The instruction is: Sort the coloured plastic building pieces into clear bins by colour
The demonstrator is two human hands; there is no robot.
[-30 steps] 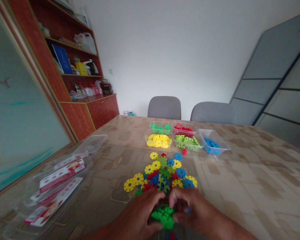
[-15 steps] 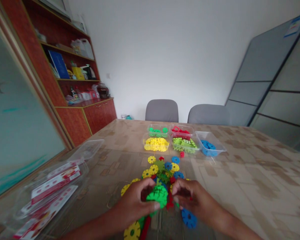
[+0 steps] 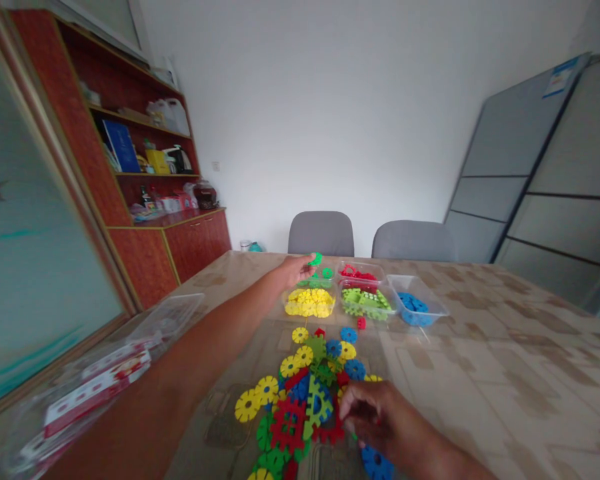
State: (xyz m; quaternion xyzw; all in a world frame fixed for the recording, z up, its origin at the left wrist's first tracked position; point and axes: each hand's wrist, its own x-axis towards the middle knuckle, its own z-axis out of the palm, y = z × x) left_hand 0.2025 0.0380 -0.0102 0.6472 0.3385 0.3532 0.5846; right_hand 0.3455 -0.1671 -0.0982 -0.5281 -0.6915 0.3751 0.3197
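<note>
My left hand point(image 3: 296, 268) is stretched far across the table, closed on green notched plastic discs point(image 3: 317, 259) at its fingertips. It is over the clear tub with green pieces point(image 3: 327, 273). Close to me, my right hand point(image 3: 373, 412) is curled beside the mixed pile. A spot of red shows at its fingers, but what it holds is hidden. In the pile lie a red square gear-edged piece point(image 3: 287, 425), a light green toothed piece point(image 3: 318, 405), yellow notched discs point(image 3: 248, 405) and blue notched discs point(image 3: 377, 463).
Beyond the pile stand tubs of yellow discs point(image 3: 310, 303), light green pieces point(image 3: 366, 300), red pieces point(image 3: 359, 275) and blue pieces point(image 3: 414, 303). A small red piece point(image 3: 361, 323) lies before them. Clear plastic packaging point(image 3: 97, 383) is at the left. Two grey chairs point(image 3: 321, 233) stand behind the table.
My left hand has moved from the pile, carrying the green discs forward to the green tub. The red square piece is now uncovered. My right hand stays by the pile.
</note>
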